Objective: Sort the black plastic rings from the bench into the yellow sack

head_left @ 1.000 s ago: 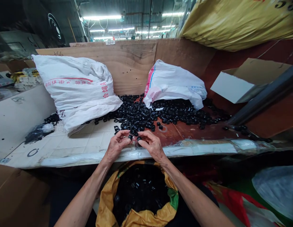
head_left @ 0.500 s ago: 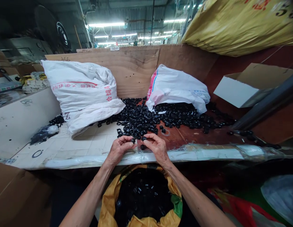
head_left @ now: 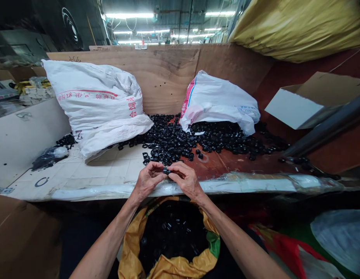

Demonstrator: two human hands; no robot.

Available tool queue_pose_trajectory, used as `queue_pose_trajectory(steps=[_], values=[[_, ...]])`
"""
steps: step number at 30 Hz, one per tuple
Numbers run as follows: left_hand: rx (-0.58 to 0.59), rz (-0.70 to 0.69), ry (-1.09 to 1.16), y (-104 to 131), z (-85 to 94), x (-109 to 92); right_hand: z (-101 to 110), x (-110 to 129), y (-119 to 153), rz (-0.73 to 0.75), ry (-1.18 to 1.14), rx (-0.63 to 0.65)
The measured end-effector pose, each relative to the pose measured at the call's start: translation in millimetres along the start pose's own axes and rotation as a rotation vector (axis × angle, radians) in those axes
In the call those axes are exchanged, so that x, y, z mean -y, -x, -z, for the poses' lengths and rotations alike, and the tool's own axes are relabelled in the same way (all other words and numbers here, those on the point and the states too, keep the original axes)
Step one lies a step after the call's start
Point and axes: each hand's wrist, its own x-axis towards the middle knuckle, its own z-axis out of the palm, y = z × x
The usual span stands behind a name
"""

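My left hand (head_left: pixel 151 178) and my right hand (head_left: pixel 184 177) meet over the front edge of the bench, thumbs and forefingers pinched. Between the fingertips are small black plastic parts (head_left: pixel 166 171), pressed against each other; their exact shape is partly covered by my fingers. Just beyond lies a loose heap of black plastic rings and caps (head_left: pixel 171 139). Below my wrists an open yellow sack (head_left: pixel 129 246) holds many similar black pieces.
A white woven sack (head_left: pixel 101 104) leans at the left, and another white sack (head_left: pixel 220 102) lies behind the heap at the right. Farther right are an open carton (head_left: pixel 295 108) and a dark metal bar (head_left: pixel 328 130). A wooden board (head_left: pixel 165 73) closes the back.
My hands have come together, so the black pieces they held apart now touch. The whole view has shifted slightly.
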Motion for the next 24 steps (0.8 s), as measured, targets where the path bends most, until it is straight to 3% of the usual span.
queue_pose_trajectory(steps=[12, 24], values=[[0.046, -0.202, -0.127, 0.1, 1.1, 2.5, -5.5, 4.0, 2.2, 0.008, 0.090, -0.051], [0.079, -0.087, -0.072, 3.5, -0.8, 3.8, -10.2, 1.0, 3.0, 0.120, 0.230, -0.078]])
